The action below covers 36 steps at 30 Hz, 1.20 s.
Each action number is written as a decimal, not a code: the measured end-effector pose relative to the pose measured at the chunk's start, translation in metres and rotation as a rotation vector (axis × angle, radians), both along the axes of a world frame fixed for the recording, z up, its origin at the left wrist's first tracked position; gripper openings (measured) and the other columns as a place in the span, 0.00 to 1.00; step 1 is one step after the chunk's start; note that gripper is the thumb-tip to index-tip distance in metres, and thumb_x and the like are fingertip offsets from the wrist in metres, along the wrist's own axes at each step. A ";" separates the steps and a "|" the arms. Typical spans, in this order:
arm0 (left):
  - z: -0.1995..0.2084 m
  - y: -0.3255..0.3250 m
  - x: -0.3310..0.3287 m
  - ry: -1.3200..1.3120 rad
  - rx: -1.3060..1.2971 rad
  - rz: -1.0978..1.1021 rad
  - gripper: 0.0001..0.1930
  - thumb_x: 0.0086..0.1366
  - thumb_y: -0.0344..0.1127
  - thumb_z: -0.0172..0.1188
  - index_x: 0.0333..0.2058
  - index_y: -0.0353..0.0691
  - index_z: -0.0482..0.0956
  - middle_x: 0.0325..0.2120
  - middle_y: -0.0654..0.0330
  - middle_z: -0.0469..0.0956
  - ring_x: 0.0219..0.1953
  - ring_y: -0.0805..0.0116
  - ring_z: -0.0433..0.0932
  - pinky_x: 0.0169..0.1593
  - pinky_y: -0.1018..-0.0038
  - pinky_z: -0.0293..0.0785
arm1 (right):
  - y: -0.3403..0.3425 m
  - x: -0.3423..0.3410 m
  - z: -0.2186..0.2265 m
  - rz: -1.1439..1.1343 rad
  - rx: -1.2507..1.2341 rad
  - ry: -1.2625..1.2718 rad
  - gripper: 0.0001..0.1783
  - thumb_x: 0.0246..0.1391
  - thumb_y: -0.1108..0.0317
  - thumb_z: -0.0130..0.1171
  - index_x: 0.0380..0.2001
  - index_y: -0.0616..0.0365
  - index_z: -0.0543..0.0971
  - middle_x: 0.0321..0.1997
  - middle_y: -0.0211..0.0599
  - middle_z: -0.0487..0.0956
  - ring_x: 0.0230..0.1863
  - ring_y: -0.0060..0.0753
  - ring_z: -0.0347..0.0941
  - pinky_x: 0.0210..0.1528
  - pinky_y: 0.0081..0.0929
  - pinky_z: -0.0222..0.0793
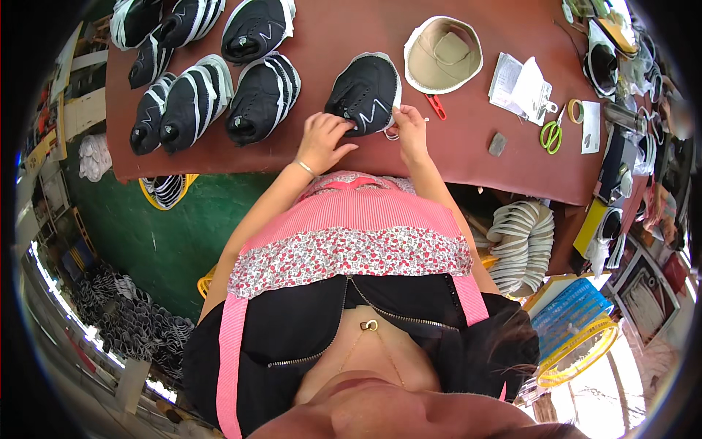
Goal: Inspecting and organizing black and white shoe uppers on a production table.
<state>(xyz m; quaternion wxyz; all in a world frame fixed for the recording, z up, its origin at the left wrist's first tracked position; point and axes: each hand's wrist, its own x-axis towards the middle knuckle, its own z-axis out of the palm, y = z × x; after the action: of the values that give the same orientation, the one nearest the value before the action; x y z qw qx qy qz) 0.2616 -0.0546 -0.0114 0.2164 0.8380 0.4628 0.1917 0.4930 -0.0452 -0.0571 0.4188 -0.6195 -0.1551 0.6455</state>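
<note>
A black shoe upper with a white zigzag line and a white stitched edge lies on the table in front of me. My left hand has its fingertips on the upper's near end, the thumb held a little apart. At the upper's right side, my right hand pinches the white edge; a small white loop hangs by its fingers. To the left stand stacked black shoe uppers with white edges, nested in several groups. Right of the upper sits a beige fabric-lined bowl.
Red clips, a grey stone-like block, green-handled scissors, a tape roll and paper slips lie on the reddish-brown table. Coiled white strips hang below its near right edge.
</note>
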 end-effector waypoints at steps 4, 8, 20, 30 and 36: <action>-0.023 -0.005 0.006 0.047 -0.006 0.004 0.12 0.58 0.37 0.68 0.39 0.45 0.78 0.38 0.63 0.76 0.50 0.62 0.74 0.64 0.53 0.59 | 0.000 -0.010 0.015 -0.001 0.066 0.079 0.08 0.69 0.66 0.55 0.43 0.59 0.77 0.33 0.28 0.79 0.31 0.17 0.73 0.35 0.18 0.69; 0.023 0.006 -0.017 0.112 0.214 0.092 0.11 0.54 0.32 0.66 0.37 0.46 0.77 0.40 0.64 0.77 0.49 0.65 0.76 0.65 0.52 0.59 | -0.003 -0.006 0.006 -0.005 0.007 0.172 0.11 0.71 0.61 0.52 0.44 0.57 0.76 0.35 0.31 0.81 0.32 0.21 0.76 0.35 0.18 0.69; 0.017 0.160 -0.163 0.617 0.372 0.397 0.15 0.59 0.40 0.68 0.44 0.50 0.77 0.40 0.65 0.76 0.48 0.62 0.74 0.60 0.54 0.62 | 0.007 -0.008 -0.020 0.175 -0.132 -0.027 0.12 0.67 0.65 0.55 0.45 0.62 0.79 0.37 0.40 0.85 0.30 0.25 0.82 0.27 0.18 0.72; 0.055 0.017 -0.152 0.293 0.176 0.441 0.10 0.63 0.42 0.68 0.28 0.44 0.82 0.28 0.62 0.80 0.32 0.59 0.79 0.35 0.63 0.72 | 0.009 0.006 -0.028 0.210 -0.122 0.044 0.16 0.66 0.65 0.55 0.50 0.65 0.78 0.40 0.43 0.86 0.31 0.28 0.84 0.27 0.16 0.73; 0.021 -0.016 -0.141 0.371 0.138 0.355 0.21 0.58 0.43 0.70 0.48 0.40 0.80 0.44 0.56 0.80 0.52 0.54 0.74 0.55 0.57 0.68 | 0.010 -0.008 -0.028 0.200 -0.115 -0.013 0.14 0.67 0.65 0.54 0.49 0.63 0.79 0.39 0.41 0.86 0.33 0.27 0.83 0.32 0.18 0.75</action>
<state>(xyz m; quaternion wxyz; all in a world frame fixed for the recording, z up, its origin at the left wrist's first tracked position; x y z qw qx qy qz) 0.1207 -0.0703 0.0094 0.0331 0.7771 0.6203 0.1010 0.4854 -0.0351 -0.0846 0.3152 -0.6280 -0.1817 0.6879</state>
